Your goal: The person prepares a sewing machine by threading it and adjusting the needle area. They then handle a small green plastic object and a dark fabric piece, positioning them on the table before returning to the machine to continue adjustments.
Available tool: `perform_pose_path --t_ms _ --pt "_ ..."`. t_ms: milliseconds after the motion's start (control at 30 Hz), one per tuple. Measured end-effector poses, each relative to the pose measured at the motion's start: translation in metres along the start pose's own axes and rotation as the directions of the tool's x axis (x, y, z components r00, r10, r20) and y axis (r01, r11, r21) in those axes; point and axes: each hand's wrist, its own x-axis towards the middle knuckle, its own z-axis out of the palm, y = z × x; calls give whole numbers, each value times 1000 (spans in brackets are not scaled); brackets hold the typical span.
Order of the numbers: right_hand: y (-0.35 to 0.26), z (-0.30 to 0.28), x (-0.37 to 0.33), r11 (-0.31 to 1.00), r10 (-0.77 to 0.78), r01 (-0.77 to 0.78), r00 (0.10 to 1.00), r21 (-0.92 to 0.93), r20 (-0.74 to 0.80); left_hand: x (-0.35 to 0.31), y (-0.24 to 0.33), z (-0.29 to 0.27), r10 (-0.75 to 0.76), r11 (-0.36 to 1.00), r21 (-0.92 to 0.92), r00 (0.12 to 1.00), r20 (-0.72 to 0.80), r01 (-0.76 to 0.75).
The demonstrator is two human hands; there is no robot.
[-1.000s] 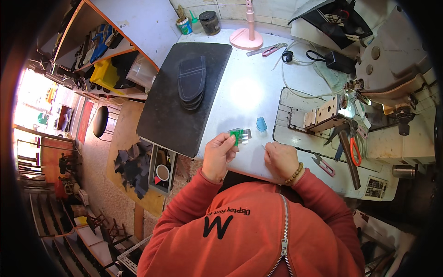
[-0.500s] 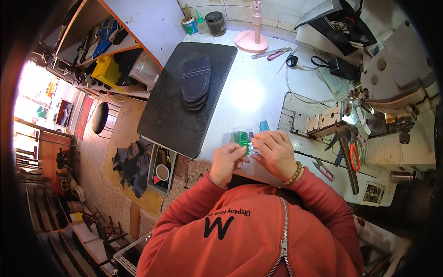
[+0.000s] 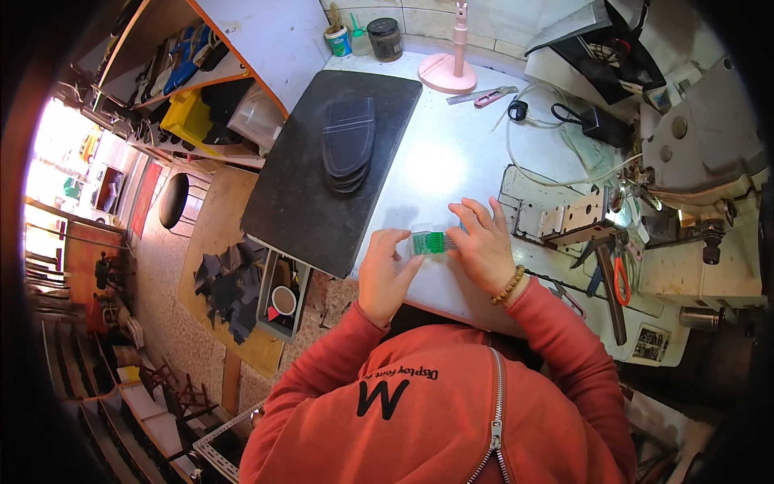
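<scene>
Over the front of the white worktable (image 3: 403,198), a small green and clear plastic needle case (image 3: 431,243) is held level between my hands. Its left, clear end lies between the thumb and fingers of my left hand (image 3: 382,273). Thin metal needles (image 3: 451,240) stick out of its green part to the right. My right hand (image 3: 486,254) pinches that needle end with the thumb and index finger, its other fingers raised and spread. On the black board (image 3: 314,218) at the left lies a stack of dark, rounded cut pieces (image 3: 349,139).
A sewing machine (image 3: 701,153) stands at the right, with a hammer (image 3: 610,294), orange-handled pliers (image 3: 621,282) and pink snips (image 3: 574,304) beside it. A pink stand (image 3: 448,73), a cutter (image 3: 493,97) and jars (image 3: 384,40) are at the back. An open drawer (image 3: 282,302) juts out left.
The needle case has turned more level, and fewer needles show. My left fingers have spread around its clear end, and my right fingers have lifted. The small blue piece on the table is no longer visible.
</scene>
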Motion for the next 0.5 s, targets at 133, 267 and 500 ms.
perform_pose_path --t_ms 133,267,500 --pt "-2 11 6 1000 3 -3 1000 -23 10 11 -1 -2 135 930 329 986 100 -161" --pt "-4 19 11 999 -45 45 999 -22 -11 20 0 1 112 888 417 970 215 -194" --pt "-3 18 4 998 46 -44 998 -48 43 31 0 7 153 796 532 947 284 -288"
